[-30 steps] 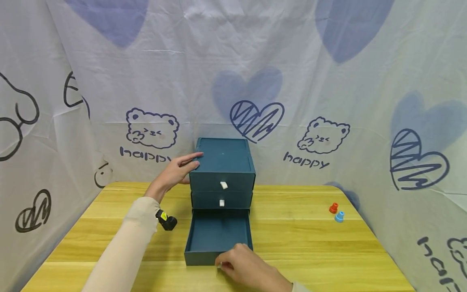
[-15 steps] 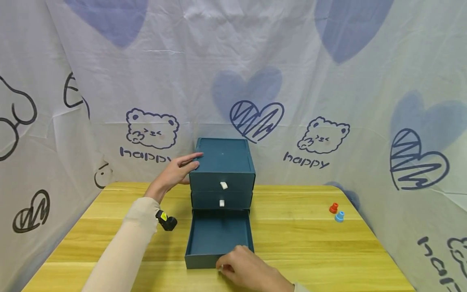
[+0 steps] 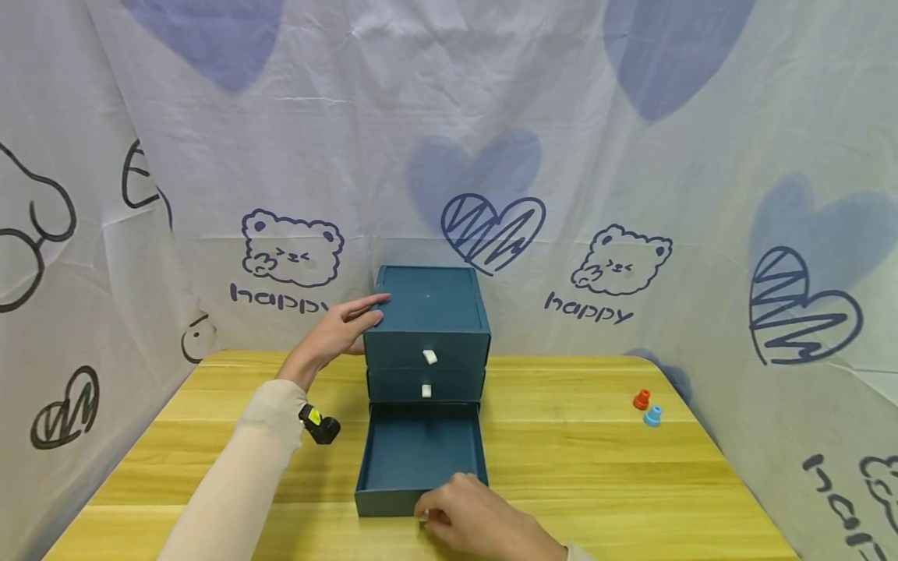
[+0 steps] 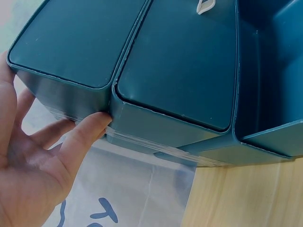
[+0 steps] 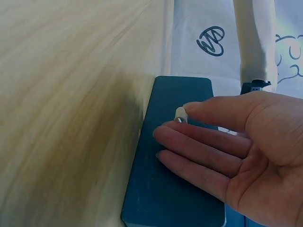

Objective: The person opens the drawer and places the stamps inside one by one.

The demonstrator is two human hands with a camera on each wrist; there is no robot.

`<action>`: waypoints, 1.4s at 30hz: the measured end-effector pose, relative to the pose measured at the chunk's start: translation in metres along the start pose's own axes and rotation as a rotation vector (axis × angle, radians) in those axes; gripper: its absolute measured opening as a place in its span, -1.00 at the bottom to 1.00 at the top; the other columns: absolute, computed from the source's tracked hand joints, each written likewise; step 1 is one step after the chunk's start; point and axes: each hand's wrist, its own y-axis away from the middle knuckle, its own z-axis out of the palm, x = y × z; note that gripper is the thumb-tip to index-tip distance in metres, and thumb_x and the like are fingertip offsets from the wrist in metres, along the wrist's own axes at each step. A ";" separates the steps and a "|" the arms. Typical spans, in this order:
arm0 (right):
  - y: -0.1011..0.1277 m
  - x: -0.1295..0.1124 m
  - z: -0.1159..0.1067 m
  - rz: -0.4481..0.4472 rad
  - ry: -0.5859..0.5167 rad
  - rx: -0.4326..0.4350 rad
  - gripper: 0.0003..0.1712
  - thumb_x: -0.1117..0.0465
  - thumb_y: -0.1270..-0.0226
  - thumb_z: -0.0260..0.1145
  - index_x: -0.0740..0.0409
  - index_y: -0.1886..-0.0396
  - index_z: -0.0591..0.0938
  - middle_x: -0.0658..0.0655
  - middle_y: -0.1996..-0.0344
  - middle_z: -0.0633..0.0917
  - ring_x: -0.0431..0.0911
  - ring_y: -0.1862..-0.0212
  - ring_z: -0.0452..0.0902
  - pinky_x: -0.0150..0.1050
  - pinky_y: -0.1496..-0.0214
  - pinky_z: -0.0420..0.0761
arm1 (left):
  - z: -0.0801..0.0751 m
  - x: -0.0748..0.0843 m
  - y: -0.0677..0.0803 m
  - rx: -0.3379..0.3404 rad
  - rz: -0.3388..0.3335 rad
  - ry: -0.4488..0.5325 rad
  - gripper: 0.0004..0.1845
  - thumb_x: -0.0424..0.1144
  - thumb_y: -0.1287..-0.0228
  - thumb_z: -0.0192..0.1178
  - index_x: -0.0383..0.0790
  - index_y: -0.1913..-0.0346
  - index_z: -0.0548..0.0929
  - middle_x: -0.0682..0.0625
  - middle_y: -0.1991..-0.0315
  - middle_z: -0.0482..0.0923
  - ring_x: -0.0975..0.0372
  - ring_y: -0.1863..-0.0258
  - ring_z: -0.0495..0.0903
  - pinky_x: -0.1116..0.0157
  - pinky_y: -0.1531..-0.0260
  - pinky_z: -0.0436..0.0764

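A dark teal drawer cabinet (image 3: 428, 300) stands on the table, with its bottom drawer (image 3: 421, 452) pulled out and bare inside. White pull tabs mark the upper drawer (image 3: 393, 349) and the middle drawer (image 3: 393, 384), both closed. My left hand (image 3: 337, 331) rests against the cabinet's left side, fingertips over the top edge; in the left wrist view its thumb (image 4: 87, 137) touches the side wall. At the bottom drawer's front, my right hand (image 3: 466, 510) pinches the white pull tab (image 5: 180, 114) between thumb and index finger, the other fingers beside the drawer front.
A red peg-like piece (image 3: 641, 400) and a light blue one (image 3: 653, 416) stand at the table's right side. White cloth (image 3: 561, 195) with hearts and bears hangs behind the wooden table (image 3: 575, 467). A black camera (image 3: 321, 427) sits on my left wrist.
The bottom drawer has come slightly further out towards me, my right hand moving with it; in the last half second it has hardly moved. My left hand stays in place.
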 end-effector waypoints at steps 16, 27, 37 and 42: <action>0.028 0.013 -0.060 0.112 -0.133 0.138 -0.90 0.24 -0.39 0.42 0.05 0.17 0.83 -0.05 0.32 0.85 -0.41 0.34 0.67 -0.53 0.28 0.67 | -0.002 -0.001 -0.001 -0.028 0.005 0.007 -0.38 0.11 -0.59 0.06 0.13 -0.60 0.28 -0.13 -0.66 0.09 -0.14 -0.62 0.13 -0.29 -0.30 0.51; 0.055 0.051 -0.098 0.218 -0.070 0.281 -0.89 0.24 -0.36 0.45 0.03 0.17 0.83 0.04 0.19 0.85 -0.23 0.24 0.77 -0.43 0.20 0.75 | -0.009 0.007 0.001 -0.074 -0.020 -0.014 -0.37 0.08 -0.59 0.08 0.10 -0.61 0.26 -0.14 -0.69 -0.03 -0.14 -0.64 0.09 -0.24 -0.33 0.51; 0.079 0.078 -0.121 0.288 -0.018 0.316 -0.83 0.24 -0.37 0.44 0.04 0.08 0.80 0.13 0.06 0.83 0.01 0.10 0.79 -0.19 0.11 0.81 | -0.013 0.009 0.001 -0.140 -0.036 0.082 -0.31 0.02 -0.58 0.12 0.08 -0.64 0.17 -0.11 -0.71 -0.20 -0.15 -0.66 -0.01 -0.29 -0.41 0.39; 0.092 0.092 -0.128 0.331 -0.007 0.345 -0.81 0.28 -0.37 0.43 0.07 0.05 0.79 0.17 0.03 0.81 0.11 0.06 0.78 -0.09 0.08 0.81 | -0.013 0.007 0.001 -0.143 -0.037 0.081 -0.30 0.03 -0.58 0.12 0.08 -0.65 0.16 -0.11 -0.72 -0.21 -0.15 -0.66 -0.01 -0.28 -0.42 0.38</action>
